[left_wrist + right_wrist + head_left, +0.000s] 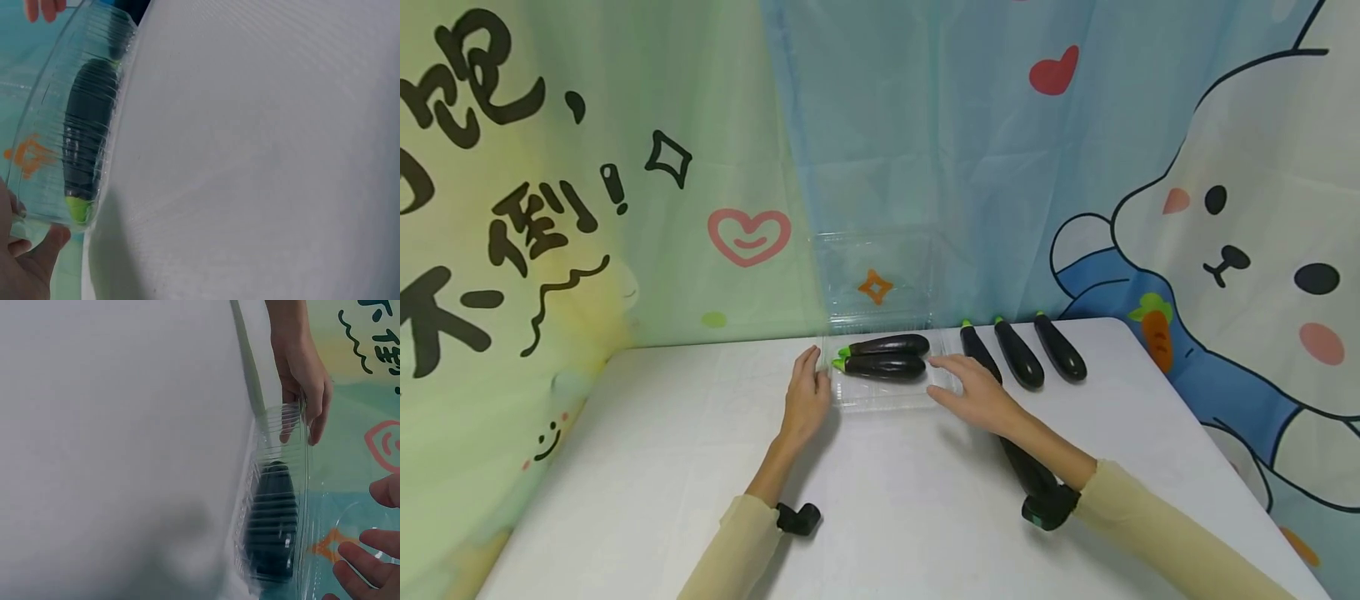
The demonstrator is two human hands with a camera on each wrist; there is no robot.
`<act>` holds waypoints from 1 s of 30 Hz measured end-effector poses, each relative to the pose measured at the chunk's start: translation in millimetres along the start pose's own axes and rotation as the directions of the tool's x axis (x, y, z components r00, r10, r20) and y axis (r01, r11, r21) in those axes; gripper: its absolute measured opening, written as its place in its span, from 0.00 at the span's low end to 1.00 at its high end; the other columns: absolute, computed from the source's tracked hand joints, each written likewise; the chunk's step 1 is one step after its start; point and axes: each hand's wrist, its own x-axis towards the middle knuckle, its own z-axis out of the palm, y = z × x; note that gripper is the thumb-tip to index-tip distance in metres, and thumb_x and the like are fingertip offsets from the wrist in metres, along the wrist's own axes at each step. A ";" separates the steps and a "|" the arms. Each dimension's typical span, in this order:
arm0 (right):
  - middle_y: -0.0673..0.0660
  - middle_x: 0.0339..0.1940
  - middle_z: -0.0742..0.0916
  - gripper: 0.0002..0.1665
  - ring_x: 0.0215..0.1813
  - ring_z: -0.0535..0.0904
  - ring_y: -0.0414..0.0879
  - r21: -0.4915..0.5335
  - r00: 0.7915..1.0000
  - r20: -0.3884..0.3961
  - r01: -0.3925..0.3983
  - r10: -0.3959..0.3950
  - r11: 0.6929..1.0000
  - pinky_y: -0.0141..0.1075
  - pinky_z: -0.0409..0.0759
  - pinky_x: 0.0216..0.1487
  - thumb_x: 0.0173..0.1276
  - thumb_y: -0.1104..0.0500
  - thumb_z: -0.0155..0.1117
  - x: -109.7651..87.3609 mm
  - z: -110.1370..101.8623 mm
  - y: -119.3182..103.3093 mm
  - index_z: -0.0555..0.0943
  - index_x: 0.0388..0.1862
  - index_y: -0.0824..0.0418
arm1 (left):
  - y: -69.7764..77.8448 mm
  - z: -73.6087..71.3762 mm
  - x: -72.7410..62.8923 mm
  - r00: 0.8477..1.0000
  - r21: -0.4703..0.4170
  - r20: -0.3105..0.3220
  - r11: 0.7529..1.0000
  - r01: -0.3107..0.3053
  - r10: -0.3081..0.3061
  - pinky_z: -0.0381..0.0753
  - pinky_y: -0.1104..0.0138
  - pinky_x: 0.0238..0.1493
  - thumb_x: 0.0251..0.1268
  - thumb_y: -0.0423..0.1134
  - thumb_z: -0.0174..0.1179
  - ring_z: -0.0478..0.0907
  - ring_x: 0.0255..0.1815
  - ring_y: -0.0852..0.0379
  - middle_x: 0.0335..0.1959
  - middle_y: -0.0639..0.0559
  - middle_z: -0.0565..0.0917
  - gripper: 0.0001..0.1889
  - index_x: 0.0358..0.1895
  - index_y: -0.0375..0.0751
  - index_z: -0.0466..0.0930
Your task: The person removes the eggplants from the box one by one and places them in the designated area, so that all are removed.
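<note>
A clear plastic box (pixel 880 403) lies at the table's back edge, its transparent lid (pixel 880 250) standing raised behind. Two dark eggplants, a rear one (pixel 895 344) and a front one (pixel 887 367), lie side by side in it, green stem ends to the left. My left hand (pixel 807 404) grips the box's left end; the left wrist view shows its thumb (pixel 57 237) at the corner. Over the right end, my right hand (pixel 973 392) is held with fingers spread and nothing in it. Those fingers (pixel 369 565) appear apart from the box in the right wrist view.
Right of the box lie more eggplants: one (pixel 979 350) partly behind the right hand, a middle one (pixel 1019 354) and a far-right one (pixel 1060 348). A dark, eggplant-like shape (pixel 1024 462) shows under the right forearm. A printed curtain (pixel 730 167) hangs behind the white table (pixel 880 517).
</note>
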 end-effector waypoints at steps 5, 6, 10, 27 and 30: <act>0.61 0.68 0.77 0.31 0.71 0.67 0.61 0.012 0.998 0.042 0.045 -0.045 0.999 0.61 0.66 0.68 0.69 0.51 0.61 22.5 13.4 -6.8 0.71 0.68 0.61 | 0.5 0.1 -0.8 1.000 -0.004 -0.004 1.000 -0.017 0.017 0.64 0.51 0.72 0.71 0.34 0.43 0.63 0.74 0.45 0.72 0.42 0.65 0.25 0.70 0.31 0.64; 0.62 0.67 0.77 0.31 0.71 0.68 0.61 0.009 0.997 0.052 0.061 -0.061 0.998 0.60 0.66 0.68 0.69 0.51 0.61 26.8 15.4 -8.2 0.71 0.68 0.61 | 0.6 0.1 -0.9 1.000 -0.004 -0.005 1.000 -0.019 0.019 0.64 0.51 0.72 0.71 0.33 0.44 0.63 0.74 0.45 0.72 0.42 0.65 0.25 0.70 0.31 0.64; 0.62 0.66 0.77 0.32 0.68 0.70 0.60 -0.050 0.991 0.088 0.109 -0.104 0.993 0.57 0.68 0.67 0.70 0.50 0.60 43.4 21.4 -11.7 0.71 0.69 0.61 | 1.3 -0.2 -0.9 1.000 0.001 -0.013 1.000 -0.026 0.026 0.65 0.51 0.72 0.70 0.33 0.44 0.64 0.73 0.45 0.71 0.42 0.66 0.24 0.69 0.32 0.65; 0.62 0.65 0.79 0.33 0.68 0.72 0.57 -0.042 0.972 0.214 0.105 -0.094 0.994 0.51 0.69 0.70 0.70 0.51 0.59 92.9 40.8 -7.7 0.68 0.70 0.64 | 1.5 -0.2 -1.3 0.999 -0.001 -0.018 0.999 -0.036 0.036 0.65 0.50 0.71 0.70 0.31 0.45 0.65 0.72 0.43 0.71 0.39 0.67 0.24 0.68 0.30 0.66; 0.62 0.64 0.80 0.33 0.67 0.73 0.56 -0.043 0.970 0.222 0.108 -0.096 0.993 0.51 0.69 0.69 0.69 0.52 0.60 97.7 43.9 -6.8 0.69 0.70 0.63 | 1.7 -0.5 -0.8 0.999 0.002 -0.017 0.999 -0.033 0.033 0.65 0.51 0.71 0.70 0.31 0.45 0.65 0.73 0.43 0.71 0.39 0.67 0.23 0.68 0.31 0.66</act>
